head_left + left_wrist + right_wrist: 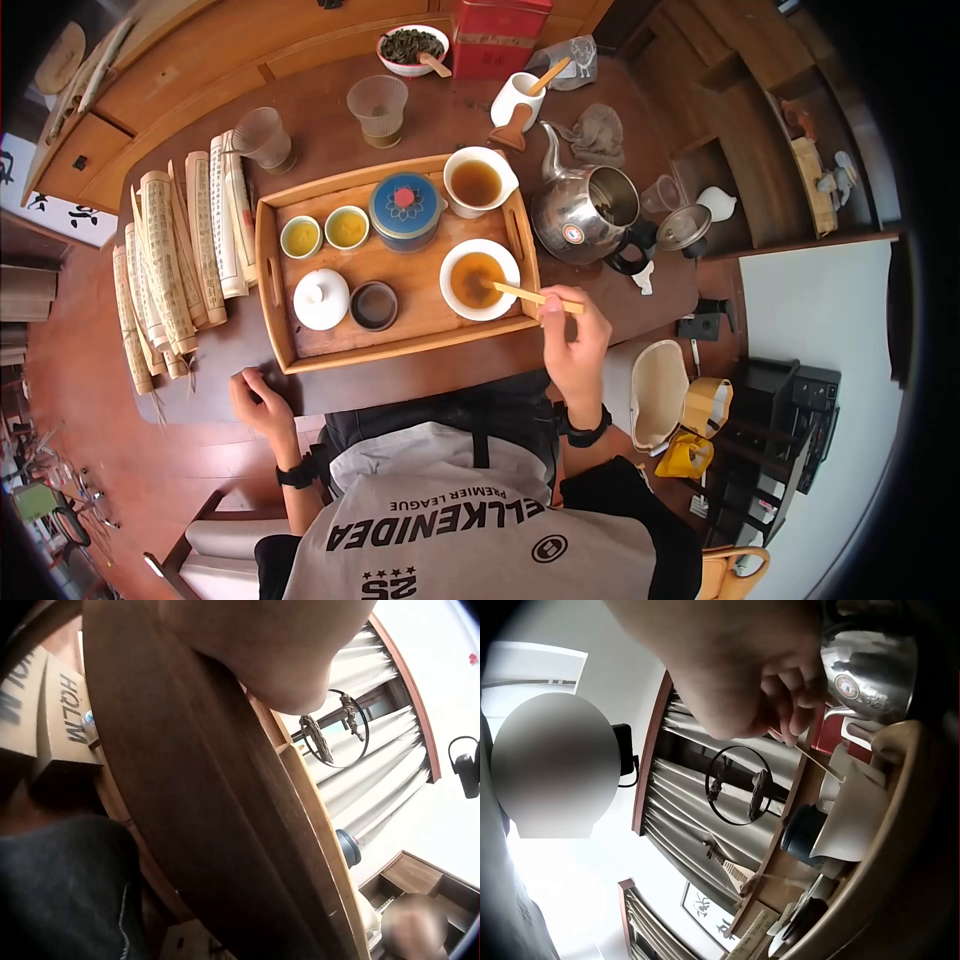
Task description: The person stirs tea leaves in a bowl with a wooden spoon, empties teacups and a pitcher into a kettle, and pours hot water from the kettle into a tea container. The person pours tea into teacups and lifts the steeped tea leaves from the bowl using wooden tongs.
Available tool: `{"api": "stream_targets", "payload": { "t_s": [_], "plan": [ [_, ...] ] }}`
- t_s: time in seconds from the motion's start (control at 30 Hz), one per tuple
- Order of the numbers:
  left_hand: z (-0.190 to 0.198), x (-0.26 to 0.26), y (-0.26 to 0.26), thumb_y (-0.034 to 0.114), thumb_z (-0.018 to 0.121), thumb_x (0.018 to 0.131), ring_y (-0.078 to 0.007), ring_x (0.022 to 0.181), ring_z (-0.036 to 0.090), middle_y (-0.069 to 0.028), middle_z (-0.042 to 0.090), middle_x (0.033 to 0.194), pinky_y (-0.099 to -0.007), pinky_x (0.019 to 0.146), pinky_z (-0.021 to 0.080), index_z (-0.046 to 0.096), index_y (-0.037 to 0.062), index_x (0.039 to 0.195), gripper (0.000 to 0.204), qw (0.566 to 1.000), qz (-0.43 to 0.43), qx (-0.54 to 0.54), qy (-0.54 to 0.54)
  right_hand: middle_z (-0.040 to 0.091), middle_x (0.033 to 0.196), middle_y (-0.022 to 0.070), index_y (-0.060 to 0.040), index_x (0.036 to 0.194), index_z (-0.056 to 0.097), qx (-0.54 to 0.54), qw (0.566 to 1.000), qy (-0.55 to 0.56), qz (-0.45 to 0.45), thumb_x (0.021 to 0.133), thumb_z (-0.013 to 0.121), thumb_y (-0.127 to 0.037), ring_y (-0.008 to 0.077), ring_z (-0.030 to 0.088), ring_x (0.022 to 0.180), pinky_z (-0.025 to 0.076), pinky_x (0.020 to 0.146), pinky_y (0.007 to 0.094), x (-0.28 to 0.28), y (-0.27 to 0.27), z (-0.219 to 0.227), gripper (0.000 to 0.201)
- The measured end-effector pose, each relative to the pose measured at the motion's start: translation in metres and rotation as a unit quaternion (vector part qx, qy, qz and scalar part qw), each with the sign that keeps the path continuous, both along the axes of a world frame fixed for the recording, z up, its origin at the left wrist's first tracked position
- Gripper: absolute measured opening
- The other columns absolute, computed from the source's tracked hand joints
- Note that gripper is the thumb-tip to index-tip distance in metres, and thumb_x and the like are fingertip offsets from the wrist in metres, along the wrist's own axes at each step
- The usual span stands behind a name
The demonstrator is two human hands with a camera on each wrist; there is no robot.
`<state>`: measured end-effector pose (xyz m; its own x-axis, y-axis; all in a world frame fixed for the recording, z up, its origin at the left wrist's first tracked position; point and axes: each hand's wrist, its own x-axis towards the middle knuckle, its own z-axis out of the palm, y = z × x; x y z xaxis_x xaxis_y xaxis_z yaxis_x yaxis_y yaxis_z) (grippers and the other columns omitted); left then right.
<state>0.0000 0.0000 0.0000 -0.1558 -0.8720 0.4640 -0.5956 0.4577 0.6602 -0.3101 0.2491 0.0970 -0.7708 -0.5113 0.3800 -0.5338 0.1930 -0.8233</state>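
Note:
My right hand (578, 345) pinches a thin light wooden stick (530, 296) between thumb and fingers. The stick's far end dips into amber tea with dark leaves in a white bowl (446, 282), at the right front of a wooden tray (400, 352). In the right wrist view the stick (814, 759) slants from my fingertips to the white bowl (855, 825). My left hand (262, 408) holds nothing and lies loosely curled at the table's front edge, left of the tray's near corner. Only its underside shows in the left wrist view.
On the tray stand a white pitcher of tea (447, 190), a blue lidded jar (405, 225), two small cups (301, 253), a white lid (322, 303) and a dark dish (374, 327). A steel kettle (575, 215) stands right of it; bamboo scrolls (180, 260) lie left.

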Motion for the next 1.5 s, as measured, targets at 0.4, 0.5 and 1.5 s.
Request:
{"api": "stream_targets", "payload": {
  "t_s": [0.4,0.5,1.5],
  "plan": [
    [0.003,-0.003,0.001,0.007,0.055,0.100,-0.0194,0.062,0.049,-0.0087,0.055,0.071,-0.0319,0.057,0.039,0.059,-0.0014,0.082,0.020,0.999,-0.014,-0.028,0.006,0.066,0.080,0.0078,0.0026,0.104,0.065,0.015,0.999,-0.010,0.037,0.101,0.056,-0.007,0.0110,0.060,0.068,0.049,0.065,0.0244,0.005,-0.008,-0.007,0.013],
    [0.001,-0.001,0.001,0.007,0.056,0.099,-0.0197,0.061,0.048,-0.0086,0.055,0.071,-0.0322,0.056,0.039,0.059,-0.0015,0.082,0.020,1.000,-0.011,-0.022,0.001,0.066,0.081,0.0088,0.0022,0.104,0.064,0.003,0.999,0.015,0.030,0.098,0.059,-0.005,0.0132,0.062,0.067,0.047,0.060,0.0255,0.007,-0.004,-0.003,0.011],
    [-0.004,0.002,-0.001,0.006,0.057,0.099,-0.0236,0.062,0.051,-0.0112,0.055,0.072,-0.0343,0.057,0.040,0.057,-0.0026,0.082,0.019,1.000,-0.024,-0.006,-0.004,0.068,0.084,0.0093,0.0025,0.106,0.064,-0.043,0.999,-0.027,0.007,0.100,0.058,-0.006,0.0153,0.064,0.072,0.050,0.067,0.0258,0.015,-0.008,0.001,0.012]
  ]
}}
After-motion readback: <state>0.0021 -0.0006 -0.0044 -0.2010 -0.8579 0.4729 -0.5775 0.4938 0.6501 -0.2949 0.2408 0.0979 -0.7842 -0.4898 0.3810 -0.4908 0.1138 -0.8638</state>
